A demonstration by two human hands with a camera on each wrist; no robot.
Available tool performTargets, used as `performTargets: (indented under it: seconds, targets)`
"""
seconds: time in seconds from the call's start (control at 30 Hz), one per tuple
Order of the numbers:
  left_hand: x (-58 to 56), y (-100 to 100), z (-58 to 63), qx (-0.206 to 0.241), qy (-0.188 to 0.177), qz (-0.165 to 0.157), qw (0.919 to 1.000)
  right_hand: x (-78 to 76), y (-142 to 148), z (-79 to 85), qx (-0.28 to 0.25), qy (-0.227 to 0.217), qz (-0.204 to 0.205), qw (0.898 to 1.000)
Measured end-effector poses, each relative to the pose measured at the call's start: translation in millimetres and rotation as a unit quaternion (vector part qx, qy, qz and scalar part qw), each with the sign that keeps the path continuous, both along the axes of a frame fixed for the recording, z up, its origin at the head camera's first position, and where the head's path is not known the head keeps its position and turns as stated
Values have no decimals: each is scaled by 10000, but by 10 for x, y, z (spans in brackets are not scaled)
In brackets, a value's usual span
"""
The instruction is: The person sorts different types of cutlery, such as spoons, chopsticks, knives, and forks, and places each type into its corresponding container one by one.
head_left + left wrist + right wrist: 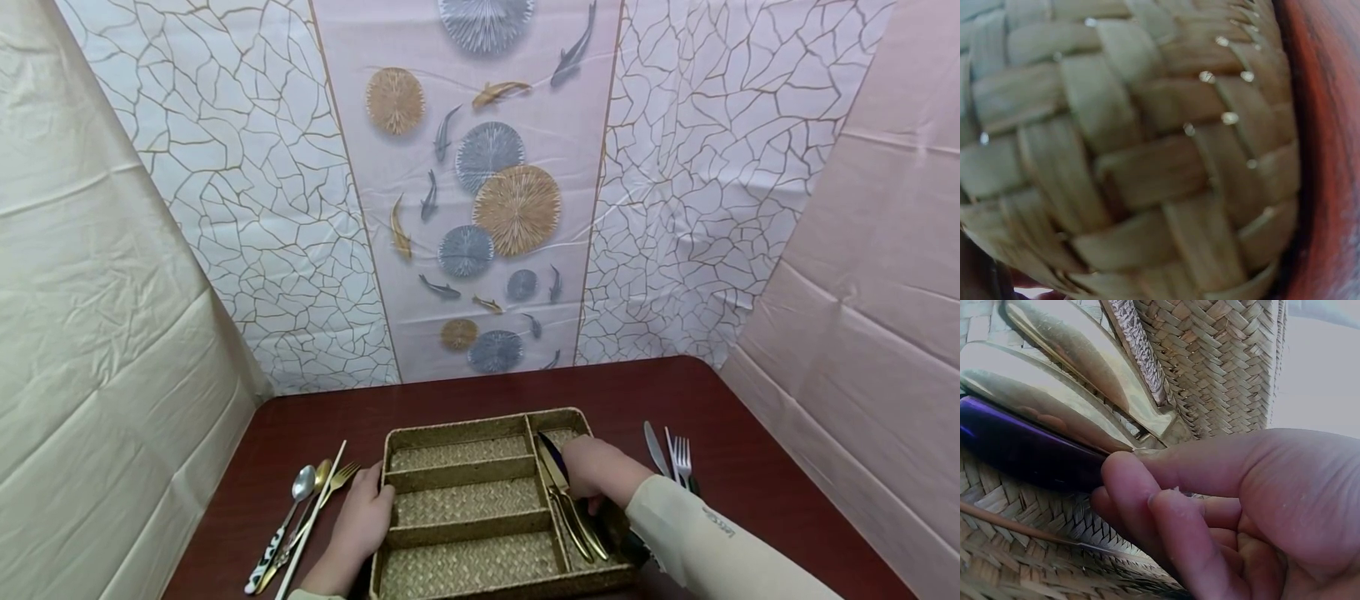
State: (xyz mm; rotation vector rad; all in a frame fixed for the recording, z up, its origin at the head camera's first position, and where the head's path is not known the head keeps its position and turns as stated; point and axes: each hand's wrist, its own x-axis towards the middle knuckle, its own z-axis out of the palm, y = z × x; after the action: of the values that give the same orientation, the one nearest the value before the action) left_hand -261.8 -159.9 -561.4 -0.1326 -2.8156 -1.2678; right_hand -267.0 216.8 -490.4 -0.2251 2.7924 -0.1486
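Observation:
A woven cutlery tray with several compartments sits on the table. My left hand grips its left edge, thumb at the rim; the left wrist view is filled by the woven outer wall. Over the right-hand compartment, my right hand has its thumb and fingers together at the end of a dark purple knife, pinching it. Beside that knife lie gold knives, whose shiny gold parts run next to my thumb. A piece with a silver textured handle rests by the compartment wall.
Left of the tray lie a silver spoon with a black-and-white handle, a gold fork, a gold spoon and a pale chopstick. On the right are a silver knife and a fork. Cloth hangs behind the table.

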Motion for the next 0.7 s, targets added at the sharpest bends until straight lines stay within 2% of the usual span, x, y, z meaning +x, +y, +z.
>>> performTargets:
  seconds: [0.4,0.7]
  targets:
    - [5,13,-16,14,56,32,10000,-12,16,-25,53,27,-31,10000]
    - [0,11,-2,28,28,34,10000,61,43,78,-424,159,-157,9988]
